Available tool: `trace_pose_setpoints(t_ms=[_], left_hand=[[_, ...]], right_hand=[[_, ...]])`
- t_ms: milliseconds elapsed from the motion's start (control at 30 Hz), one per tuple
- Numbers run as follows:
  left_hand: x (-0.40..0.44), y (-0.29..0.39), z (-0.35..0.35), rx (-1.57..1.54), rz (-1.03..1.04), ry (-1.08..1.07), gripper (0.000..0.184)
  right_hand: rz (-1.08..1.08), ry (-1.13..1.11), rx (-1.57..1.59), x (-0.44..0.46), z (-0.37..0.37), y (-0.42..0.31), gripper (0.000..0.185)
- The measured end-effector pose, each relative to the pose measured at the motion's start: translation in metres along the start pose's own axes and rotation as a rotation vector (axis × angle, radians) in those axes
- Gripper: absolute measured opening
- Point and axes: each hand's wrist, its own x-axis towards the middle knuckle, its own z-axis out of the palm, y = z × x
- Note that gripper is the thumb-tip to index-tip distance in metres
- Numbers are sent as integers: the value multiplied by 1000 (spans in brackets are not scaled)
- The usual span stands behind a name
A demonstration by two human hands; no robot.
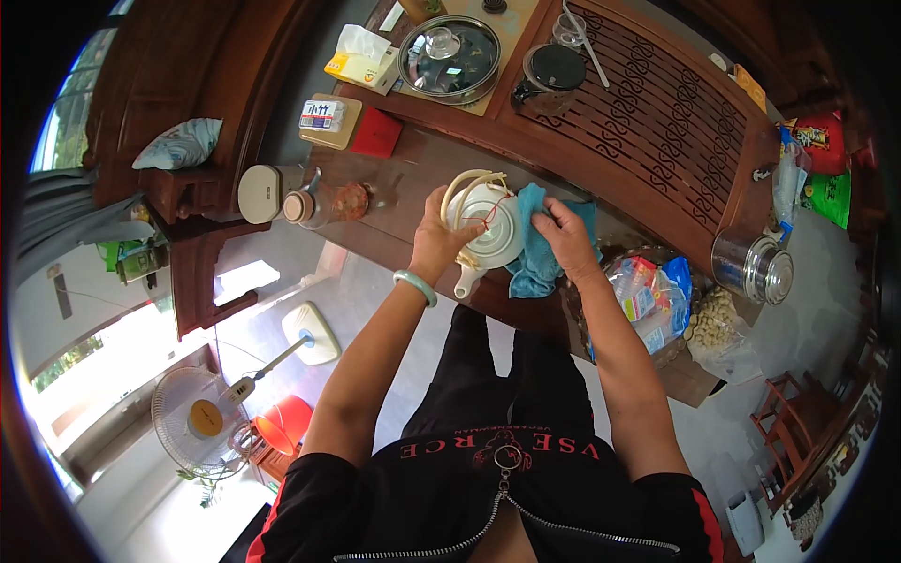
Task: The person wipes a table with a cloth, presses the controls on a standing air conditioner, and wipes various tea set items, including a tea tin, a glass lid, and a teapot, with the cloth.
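My left hand (436, 236) is wrapped round the side of a white teapot (496, 225) near its pale curved handle. The teapot is tilted, with its spout toward me and a red cord across its lid. My right hand (563, 235) pinches a blue-green cloth (537, 255) against the pot's right side. The cloth's lower part hangs over the table edge. A pale green bangle circles my left wrist.
A slatted wooden tea tray (657, 122) lies ahead, bearing a dark-lidded glass pot (552, 77). A lidded pan (449, 58) and tissue box (361, 64) stand front left. Glass jug (308, 202) at left; snack basket (648, 300) and metal canister (755, 267) at right.
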Motion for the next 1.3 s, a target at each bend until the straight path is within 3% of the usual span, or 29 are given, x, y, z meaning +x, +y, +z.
trace_pose_setpoints(t_ms=[67,167,267,367,500,533,567,600,700,800,933,1067,1100,1200,1300], left_hand=[[-11,16,-4,64,124,62,70],[-14,8,-1,374,346,279,50],[-17,9,5,134,181,118,40],[-22,20,3,-72,67,43,29],[-15,28,-1,-169,36,-125,26],[-9,38,0,-176,36,-165,26],[-5,48,-2,-293,-133,-268,25],[-3,58,-1,-196,-54,-294,26],[-2,67,7,52,165,-335,30],[-1,69,1,341,235,-458,27],[-1,78,-22,662,574,-648,30],[-2,82,-35,944,886,-745,20],[-6,79,-37,950,847,-780,16],[-22,73,-47,924,920,-617,15],[-46,52,-54,855,768,-355,23]], right_hand=[[8,48,113,6,4,-8,28],[-251,96,-255,16,28,-6,33],[-479,27,-928,17,70,-19,35],[-309,288,-891,37,67,10,35],[-240,104,-411,47,17,20,36],[-103,126,-197,41,2,10,34],[34,146,21,31,-12,1,33],[169,163,242,22,-23,-9,31],[199,225,621,-9,-52,-14,27],[219,275,665,-31,-68,10,25],[203,318,877,-44,-71,28,31],[33,307,876,-41,-67,20,41],[13,307,849,-38,-63,13,44],[17,197,790,-28,-53,2,50],[135,104,781,-19,-38,7,54]])
